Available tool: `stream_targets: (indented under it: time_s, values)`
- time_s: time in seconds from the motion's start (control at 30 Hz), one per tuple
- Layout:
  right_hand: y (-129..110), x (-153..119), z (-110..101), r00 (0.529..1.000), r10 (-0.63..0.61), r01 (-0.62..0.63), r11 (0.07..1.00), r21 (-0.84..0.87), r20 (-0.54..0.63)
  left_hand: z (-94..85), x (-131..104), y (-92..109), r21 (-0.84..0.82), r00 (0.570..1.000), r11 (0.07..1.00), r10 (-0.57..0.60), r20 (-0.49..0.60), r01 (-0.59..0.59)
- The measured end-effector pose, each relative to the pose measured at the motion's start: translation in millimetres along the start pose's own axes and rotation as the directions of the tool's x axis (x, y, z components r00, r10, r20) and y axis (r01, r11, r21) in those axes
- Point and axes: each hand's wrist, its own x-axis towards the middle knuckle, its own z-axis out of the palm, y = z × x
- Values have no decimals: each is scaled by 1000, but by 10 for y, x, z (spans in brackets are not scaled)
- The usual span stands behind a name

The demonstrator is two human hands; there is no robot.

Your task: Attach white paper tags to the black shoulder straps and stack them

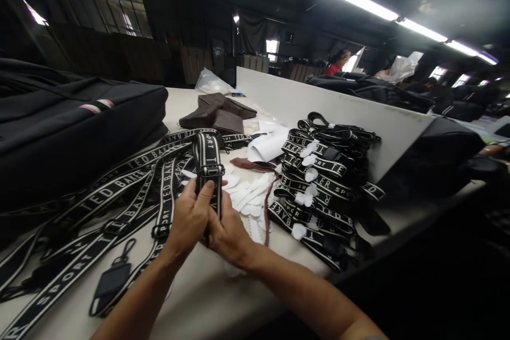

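Folded into a bundle, a black-and-white lettered bag strap (207, 154) stands up between my two hands, its buckle facing me. My left hand (191, 218) is closed on its left side, thumb just under the buckle. Lower down, my right hand (229, 234) grips the same strap from the right. Long loose straps (119, 186) trail across the table to the left, and one ends in a black tab with a metal hook (115, 276). White paper strips (249, 194) lie behind my hands. At the right rises a pile of folded straps (319, 186) wrapped with white bands.
A large black bag (79, 133) fills the left side of the table (223, 297). Brown folded pieces (217, 111) and a rolled white sheet (266, 146) lie farther back. A low white partition (334, 106) borders the right; beyond it are dark bags and a person in red (332, 69).
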Motion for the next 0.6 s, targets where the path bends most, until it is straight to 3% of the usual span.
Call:
stream_targets:
  time_s: [0.07, 0.13, 0.23, 0.3, 0.37, 0.47, 0.6]
  values:
    - [-31, 15, -44, 991, -13, 16, 1000, -20, 133, -105, 81, 45, -111, 1000, 994, -7, -22, 5]
    - [-24, 78, -151, 980, -68, 73, 997, -19, 186, -233, 181, 66, -252, 997, 968, -10, -76, -9]
    - [102, 278, -429, 994, -106, 106, 992, -66, 7, -442, 342, 39, -393, 978, 919, -56, -199, -27]
    - [235, 467, -641, 984, -61, 30, 984, -177, -169, -558, 428, -4, -438, 955, 899, -129, -265, 0]
    - [351, 671, -796, 968, -27, -45, 959, -279, -251, -625, 476, -43, -457, 933, 888, -204, -296, 49]
    - [452, 959, -818, 989, -31, -29, 920, -390, -146, -627, 480, -62, -422, 930, 893, -280, -240, 160]
    - [546, 1242, -587, 987, -7, 83, 875, -476, 158, -539, 434, -50, -388, 946, 886, -311, -91, 254]
